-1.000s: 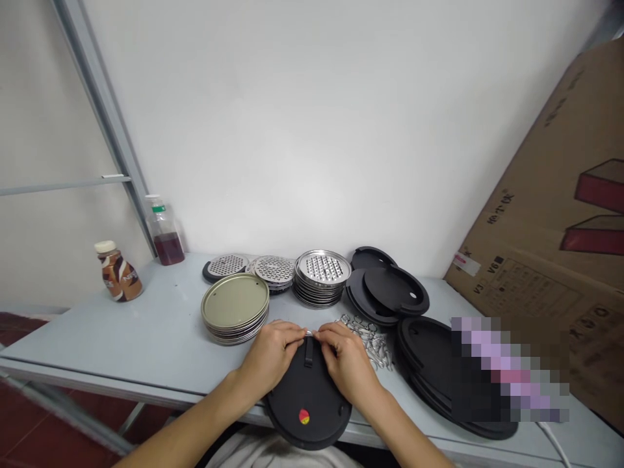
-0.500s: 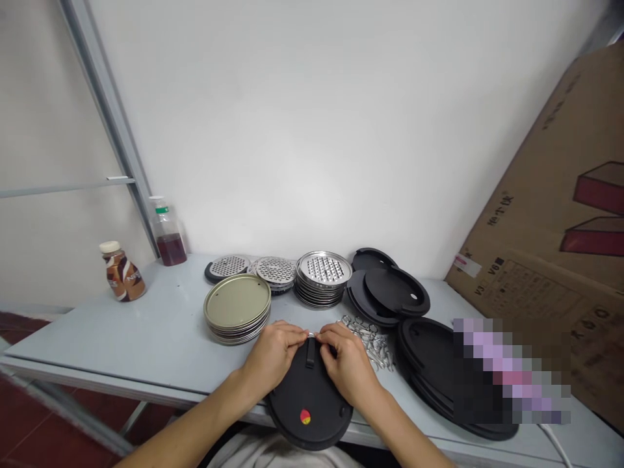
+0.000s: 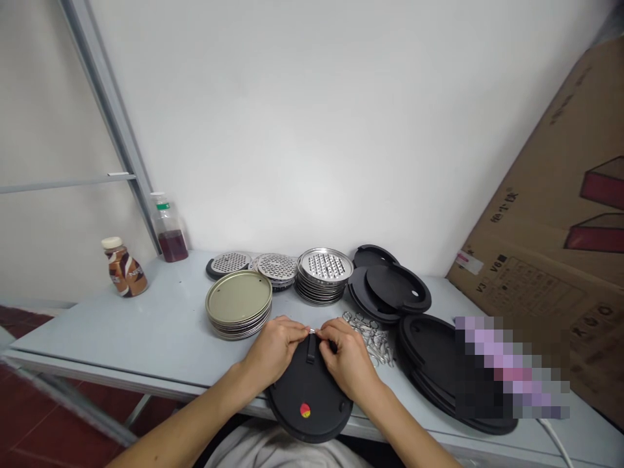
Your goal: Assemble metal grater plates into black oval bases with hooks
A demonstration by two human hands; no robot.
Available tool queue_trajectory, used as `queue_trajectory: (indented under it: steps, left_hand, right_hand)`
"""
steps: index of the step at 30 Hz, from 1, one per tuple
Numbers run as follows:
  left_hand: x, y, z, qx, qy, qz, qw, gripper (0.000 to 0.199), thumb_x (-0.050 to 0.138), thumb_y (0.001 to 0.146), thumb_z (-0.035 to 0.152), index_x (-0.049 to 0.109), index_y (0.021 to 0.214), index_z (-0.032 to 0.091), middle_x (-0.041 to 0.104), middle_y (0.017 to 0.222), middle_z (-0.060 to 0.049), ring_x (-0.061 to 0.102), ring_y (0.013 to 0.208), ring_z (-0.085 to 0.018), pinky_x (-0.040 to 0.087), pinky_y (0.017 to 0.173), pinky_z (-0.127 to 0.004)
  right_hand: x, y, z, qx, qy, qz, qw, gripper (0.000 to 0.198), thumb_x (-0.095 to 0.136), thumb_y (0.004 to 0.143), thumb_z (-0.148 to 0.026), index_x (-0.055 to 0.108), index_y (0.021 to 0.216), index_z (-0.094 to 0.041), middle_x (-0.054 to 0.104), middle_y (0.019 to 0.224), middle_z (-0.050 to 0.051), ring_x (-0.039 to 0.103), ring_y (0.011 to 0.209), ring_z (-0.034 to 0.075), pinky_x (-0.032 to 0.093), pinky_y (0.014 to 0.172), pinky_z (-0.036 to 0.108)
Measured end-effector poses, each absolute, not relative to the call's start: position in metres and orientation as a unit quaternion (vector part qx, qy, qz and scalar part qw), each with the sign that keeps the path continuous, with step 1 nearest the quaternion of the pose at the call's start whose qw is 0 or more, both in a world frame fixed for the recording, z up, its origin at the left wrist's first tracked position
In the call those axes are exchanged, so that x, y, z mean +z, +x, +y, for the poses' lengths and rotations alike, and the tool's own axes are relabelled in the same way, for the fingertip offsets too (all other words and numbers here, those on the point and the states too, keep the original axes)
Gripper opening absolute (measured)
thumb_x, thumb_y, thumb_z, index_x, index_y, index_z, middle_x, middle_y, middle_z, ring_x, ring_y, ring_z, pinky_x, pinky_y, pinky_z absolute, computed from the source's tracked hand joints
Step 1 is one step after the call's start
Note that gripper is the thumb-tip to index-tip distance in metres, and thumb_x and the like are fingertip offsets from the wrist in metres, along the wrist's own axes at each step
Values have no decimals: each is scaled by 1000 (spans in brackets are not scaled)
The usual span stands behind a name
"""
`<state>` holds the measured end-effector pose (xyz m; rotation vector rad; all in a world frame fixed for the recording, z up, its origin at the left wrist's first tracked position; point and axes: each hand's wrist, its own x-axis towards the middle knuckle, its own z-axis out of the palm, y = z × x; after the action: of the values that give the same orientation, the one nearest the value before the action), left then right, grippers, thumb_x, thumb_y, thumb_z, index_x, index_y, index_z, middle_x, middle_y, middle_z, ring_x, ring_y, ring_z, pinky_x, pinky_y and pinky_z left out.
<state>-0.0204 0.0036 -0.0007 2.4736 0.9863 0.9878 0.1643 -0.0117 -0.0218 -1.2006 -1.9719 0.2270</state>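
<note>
A round black plastic disc (image 3: 314, 396) with a red and yellow sticker rests over the table's front edge, against my lap. At its far rim sits a small shiny metal wire piece (image 3: 312, 331), just beyond a raised black tab on the disc. My left hand (image 3: 279, 348) pinches this piece from the left, thumb and fingers closed. From the right, my right hand (image 3: 345, 351) pinches it too, fingers curled. Most of the wire piece is hidden by the fingertips. Beside my right hand lies a loose pile of metal wire hooks (image 3: 377, 341).
Stacked gold-coloured round plates (image 3: 238, 299) stand at left, with perforated metal grater discs (image 3: 325, 266) behind. Black discs (image 3: 397, 289) and larger black ones (image 3: 439, 364) lie at right. Two bottles (image 3: 125, 270) stand far left; a cardboard box (image 3: 550, 227) leans at right.
Both hands stay at the disc's far rim, with only slight finger shifts around the metal piece. The view has shifted very slightly.
</note>
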Motion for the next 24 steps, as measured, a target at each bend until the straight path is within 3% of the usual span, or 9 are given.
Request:
queue_trajectory:
  steps: [17, 24]
  left_hand:
    - [-1, -18, 3, 338, 857, 361, 148, 34, 52, 93, 6, 76, 108, 24, 78, 108, -5, 72, 96, -21, 52, 91, -37]
    - [-1, -16, 3, 348, 852, 360, 152, 33, 54, 92, 8, 77, 108, 25, 78, 108, -4, 72, 95, -21, 54, 90, -36]
  right_hand:
    - [-22, 163, -11, 85, -487, -776, 392, 30, 52, 77, 4, 71, 79, -18, 68, 80, 7, 60, 82, 24, 47, 77, 36]
    - [-24, 163, -11, 92, -482, -767, 414, 19, 57, 84, -5, 70, 85, -19, 69, 83, 7, 61, 83, 24, 49, 78, 36]
